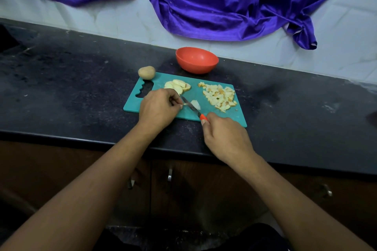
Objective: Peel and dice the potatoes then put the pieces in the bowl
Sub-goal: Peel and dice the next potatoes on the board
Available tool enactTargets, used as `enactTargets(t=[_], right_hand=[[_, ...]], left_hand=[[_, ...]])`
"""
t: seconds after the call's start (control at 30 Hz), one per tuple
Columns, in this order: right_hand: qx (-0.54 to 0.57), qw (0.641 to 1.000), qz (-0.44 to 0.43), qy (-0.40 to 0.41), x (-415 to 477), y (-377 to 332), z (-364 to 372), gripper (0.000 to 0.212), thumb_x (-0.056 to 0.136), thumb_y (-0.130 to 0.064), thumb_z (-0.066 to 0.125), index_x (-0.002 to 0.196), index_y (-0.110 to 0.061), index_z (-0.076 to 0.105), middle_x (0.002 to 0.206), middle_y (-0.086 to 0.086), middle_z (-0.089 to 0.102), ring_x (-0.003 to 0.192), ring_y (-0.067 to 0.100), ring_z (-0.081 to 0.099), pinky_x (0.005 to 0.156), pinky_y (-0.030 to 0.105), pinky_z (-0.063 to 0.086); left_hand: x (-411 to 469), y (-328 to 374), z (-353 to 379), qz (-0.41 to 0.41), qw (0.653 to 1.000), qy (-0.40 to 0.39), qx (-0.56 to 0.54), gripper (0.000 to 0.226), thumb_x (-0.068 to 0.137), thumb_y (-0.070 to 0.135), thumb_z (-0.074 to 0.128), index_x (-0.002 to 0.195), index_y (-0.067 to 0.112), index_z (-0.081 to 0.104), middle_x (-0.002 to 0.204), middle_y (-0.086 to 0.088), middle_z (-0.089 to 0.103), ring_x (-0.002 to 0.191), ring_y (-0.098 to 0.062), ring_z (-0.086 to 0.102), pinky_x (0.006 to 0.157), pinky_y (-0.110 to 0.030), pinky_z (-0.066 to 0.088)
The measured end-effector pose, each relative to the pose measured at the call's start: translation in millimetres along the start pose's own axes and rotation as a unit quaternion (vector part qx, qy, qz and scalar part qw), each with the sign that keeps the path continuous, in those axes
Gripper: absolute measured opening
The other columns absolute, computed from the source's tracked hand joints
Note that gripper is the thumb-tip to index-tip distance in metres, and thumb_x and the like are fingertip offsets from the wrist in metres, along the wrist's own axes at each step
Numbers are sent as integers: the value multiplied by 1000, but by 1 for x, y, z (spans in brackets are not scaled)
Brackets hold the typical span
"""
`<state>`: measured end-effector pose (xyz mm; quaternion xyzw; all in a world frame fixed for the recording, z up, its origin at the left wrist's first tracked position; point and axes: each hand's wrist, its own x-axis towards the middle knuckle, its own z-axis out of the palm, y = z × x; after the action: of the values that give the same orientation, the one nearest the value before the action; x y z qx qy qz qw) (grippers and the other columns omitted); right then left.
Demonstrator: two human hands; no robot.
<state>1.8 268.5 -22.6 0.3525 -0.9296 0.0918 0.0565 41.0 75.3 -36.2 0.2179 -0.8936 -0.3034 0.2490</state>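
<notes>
A teal cutting board (234, 116) lies on the dark counter. Potato slices (177, 85) are stacked near its back left, and a heap of diced potato (220, 97) covers its right side. One pale slice (196, 104) lies flat mid-board beside the knife blade (189, 106). My right hand (224, 136) grips the knife's orange handle (203, 117). My left hand (159, 108) pinches a small potato piece at the blade. A whole unpeeled potato (146, 72) sits at the board's back left corner. The red bowl (196, 60) stands behind the board and looks empty.
The black counter (71, 87) stretches left and right of the board, its front edge just below my wrists. A purple cloth (204, 2) hangs on the tiled wall behind. Brown cabinet doors with metal handles (169, 175) are below.
</notes>
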Motion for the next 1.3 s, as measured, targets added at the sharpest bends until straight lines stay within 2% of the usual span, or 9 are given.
enactTargets(t=[0.2,0.3,0.47,0.67,0.77,0.93,1.1,1.17,1.3], right_hand=[[44,998,37,5,4,5,-2,33,109,-48,34,105,-25,57,84,-6,60,74,11,58,61,36,49],[17,1000,-6,8,0,3,-2,32,109,-48,32,105,-26,55,80,-7,58,69,10,56,59,36,49],[-74,994,-77,23,-4,-4,1,32,109,-46,30,113,-25,53,77,-9,52,65,11,51,55,34,40],[-82,995,49,8,8,24,-6,35,109,-46,29,115,-23,55,79,-6,55,70,12,56,65,39,55],[-86,991,103,23,11,33,-6,34,109,-45,30,115,-22,55,83,-2,58,71,15,58,63,38,54],[-59,992,83,74,0,40,5,33,109,-46,30,110,-23,55,76,-6,56,62,11,55,55,35,51],[-39,992,78,93,0,43,8,34,108,-48,31,105,-24,56,75,-7,57,60,9,54,53,32,50],[-31,992,79,95,-1,44,7,34,108,-49,31,105,-25,56,74,-8,56,59,9,54,53,32,49],[-22,992,80,98,-1,45,8,34,108,-49,32,105,-25,56,73,-8,55,59,8,54,51,30,46]], left_hand=[[1,-4,0,-4,999,18,-34,13,84,21,76,85,29,64,77,14,67,76,-4,64,73,-31,54],[2,-5,0,-7,997,50,-65,12,89,14,69,93,25,65,84,13,67,73,-5,62,72,-31,54],[3,-8,0,-22,992,80,-100,19,90,6,61,99,23,62,102,6,65,74,-6,57,67,-17,40],[3,-8,1,-14,994,70,-81,20,91,7,61,97,26,64,102,7,65,74,-7,58,65,-21,41],[3,-8,2,-8,996,64,-68,19,91,9,63,97,27,64,102,8,65,78,-8,61,67,-24,45],[13,-9,0,-20,997,50,-50,18,92,12,65,101,27,67,105,8,65,78,-6,58,64,-23,42],[43,-2,-5,13,996,-24,79,35,91,21,71,125,28,64,126,2,58,112,-21,60,94,-46,52],[54,2,-4,27,986,-69,152,45,91,27,71,134,29,60,131,-1,54,117,-25,58,97,-50,51],[66,8,-4,45,971,-111,208,38,91,33,73,128,27,64,122,-3,58,110,-23,59,95,-48,53]])
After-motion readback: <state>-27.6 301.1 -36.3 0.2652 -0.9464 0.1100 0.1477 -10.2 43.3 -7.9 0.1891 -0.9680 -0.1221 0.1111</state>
